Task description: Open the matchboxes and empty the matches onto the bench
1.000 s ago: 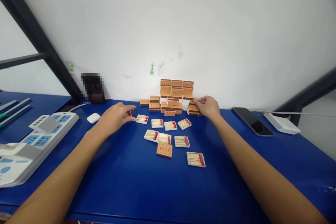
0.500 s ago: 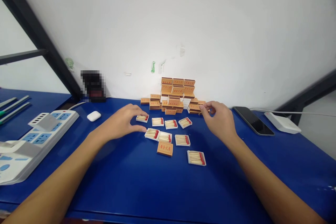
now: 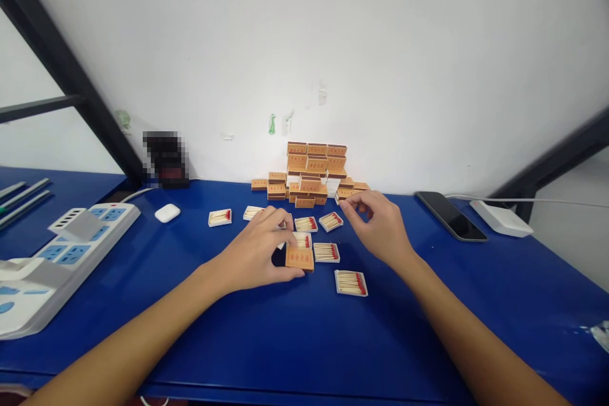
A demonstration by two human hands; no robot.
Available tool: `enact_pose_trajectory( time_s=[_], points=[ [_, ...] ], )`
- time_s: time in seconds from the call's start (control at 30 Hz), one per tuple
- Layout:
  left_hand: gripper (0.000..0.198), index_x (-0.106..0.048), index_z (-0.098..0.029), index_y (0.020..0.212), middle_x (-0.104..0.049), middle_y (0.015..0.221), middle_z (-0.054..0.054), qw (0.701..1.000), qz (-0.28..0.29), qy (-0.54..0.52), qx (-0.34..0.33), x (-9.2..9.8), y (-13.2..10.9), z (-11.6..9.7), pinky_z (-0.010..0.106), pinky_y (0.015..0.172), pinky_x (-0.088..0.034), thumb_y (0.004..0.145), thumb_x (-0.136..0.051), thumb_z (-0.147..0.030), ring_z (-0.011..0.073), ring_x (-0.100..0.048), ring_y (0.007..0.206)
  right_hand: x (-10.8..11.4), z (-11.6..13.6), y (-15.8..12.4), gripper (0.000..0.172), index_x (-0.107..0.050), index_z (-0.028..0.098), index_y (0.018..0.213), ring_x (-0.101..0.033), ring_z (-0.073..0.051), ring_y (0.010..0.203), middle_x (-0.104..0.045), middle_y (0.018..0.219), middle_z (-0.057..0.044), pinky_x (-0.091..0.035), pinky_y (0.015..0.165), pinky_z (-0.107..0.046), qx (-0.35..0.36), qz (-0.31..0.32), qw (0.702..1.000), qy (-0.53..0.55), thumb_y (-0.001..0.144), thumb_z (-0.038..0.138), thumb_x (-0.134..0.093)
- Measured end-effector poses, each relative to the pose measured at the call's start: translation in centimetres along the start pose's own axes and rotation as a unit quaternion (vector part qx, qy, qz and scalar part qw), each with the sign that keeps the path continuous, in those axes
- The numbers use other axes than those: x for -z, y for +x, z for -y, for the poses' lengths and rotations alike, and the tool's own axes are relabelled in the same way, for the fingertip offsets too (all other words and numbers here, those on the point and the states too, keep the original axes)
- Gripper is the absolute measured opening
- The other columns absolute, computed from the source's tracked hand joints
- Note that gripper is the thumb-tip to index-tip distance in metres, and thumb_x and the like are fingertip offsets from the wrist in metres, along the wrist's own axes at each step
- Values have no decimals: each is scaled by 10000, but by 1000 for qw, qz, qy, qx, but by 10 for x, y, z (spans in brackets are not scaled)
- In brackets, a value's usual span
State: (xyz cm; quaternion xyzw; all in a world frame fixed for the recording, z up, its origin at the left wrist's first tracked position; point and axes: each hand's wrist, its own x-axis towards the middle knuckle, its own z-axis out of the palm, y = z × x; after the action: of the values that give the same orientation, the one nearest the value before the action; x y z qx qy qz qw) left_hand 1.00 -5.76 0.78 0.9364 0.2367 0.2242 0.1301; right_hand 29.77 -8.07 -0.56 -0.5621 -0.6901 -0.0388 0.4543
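One orange matchbox (image 3: 301,259) is lying between the thumb and fingers of your left hand (image 3: 257,248). Your thumb is meeting its near edge and a fingertip is bending down close to its far edge, so you are spanning the box with a part-closed hand; I cannot tell whether you are squeezing it. Your right hand (image 3: 378,222) is hovering by the low boxes (image 3: 348,192) at the right foot of the matchbox stack (image 3: 316,163), thumb and forefinger almost meeting; whether you are pinching a corner there, I cannot tell.

You seem to be at the step of taking hold of the orange matchbox. The next move, as I judge it, is calling for even pressure on its near and far edges, with your fingertips clear of the matches in the open tray (image 3: 307,240) just behind it. On the right, a light touch is mattering too, since the stack is standing just beside those boxes.

Farther out, a right-hand tray (image 3: 327,252) and a nearer tray (image 3: 351,283) are lying open, and your left hand is partly hiding others. A white rounded case (image 3: 167,213) and a power strip (image 3: 76,244) are sitting to your left, a dark phone (image 3: 451,216) to your right, all on the blue desk (image 3: 285,342).
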Motion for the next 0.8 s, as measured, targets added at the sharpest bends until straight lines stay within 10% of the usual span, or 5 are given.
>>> enact_pose_trajectory(
  time_s=[0.2, 0.47, 0.8],
  points=[
    [185, -678, -210, 954, -719, 967, 36, 994, -89, -12, 62, 6, 4, 8, 378, 840, -498, 919, -784, -358, 242, -636, 955, -3, 8, -2, 371, -702, 205, 805, -535, -171, 627, -657, 704, -27, -419, 595, -315, -149, 48, 977, 147, 943, 546, -653],
    [86, -714, -192, 958, -724, 953, 40, 999, -40, -21, 26, -6, 3, 20, 352, 791, -512, 916, -777, -234, 219, -653, 888, -16, 7, -9, 403, -686, 202, 786, -489, -157, 607, -604, 661, -2, -375, 596, -318, -159, 86, 975, 133, 953, 566, -633],
    [311, -726, -188, 1056, -662, 1101, 82, 995, -66, 72, 37, -11, 4, 21, 447, 871, -505, 875, -834, -416, 269, -607, 993, -18, 19, -18, 111, -721, 231, 989, -597, -244, 934, -704, 955, -59, -492, 851, -401, 7, 212, 974, 84, 929, 324, -716]
  ],
)
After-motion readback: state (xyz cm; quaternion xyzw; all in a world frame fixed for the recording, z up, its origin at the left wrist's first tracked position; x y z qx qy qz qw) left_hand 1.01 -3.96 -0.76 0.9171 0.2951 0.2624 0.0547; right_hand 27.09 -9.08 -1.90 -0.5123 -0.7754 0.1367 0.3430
